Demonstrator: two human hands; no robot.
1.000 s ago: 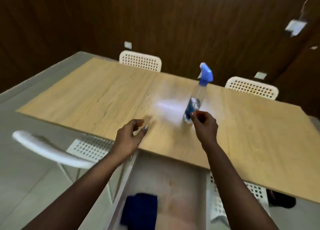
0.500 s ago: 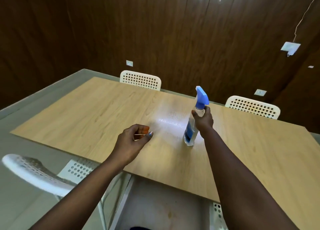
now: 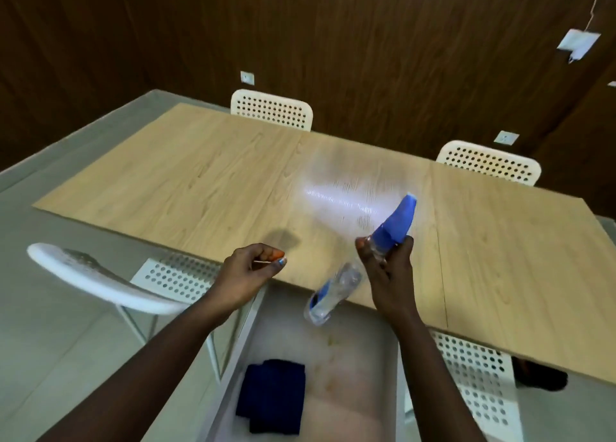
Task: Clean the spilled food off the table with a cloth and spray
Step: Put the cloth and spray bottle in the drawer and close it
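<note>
Lifted off the table (image 3: 206, 178), tilted clear spray bottle (image 3: 336, 291), blue-headed, gripped by right hand (image 3: 388, 271); left hand (image 3: 248, 271) loosely curled, empty.

Our right hand (image 3: 388, 271) grips the neck of the spray bottle (image 3: 360, 265), which tilts with its blue head up and away from us and its clear base hanging down toward us, off the surface (image 3: 200, 181). Our left hand (image 3: 248, 271) hovers beside it at the near edge, fingers curled. Beyond both hands lies a wet, shiny patch (image 3: 346, 191). Below them, a dark blue cloth (image 3: 271, 395) sits on a white bench (image 3: 350, 391).
</note>
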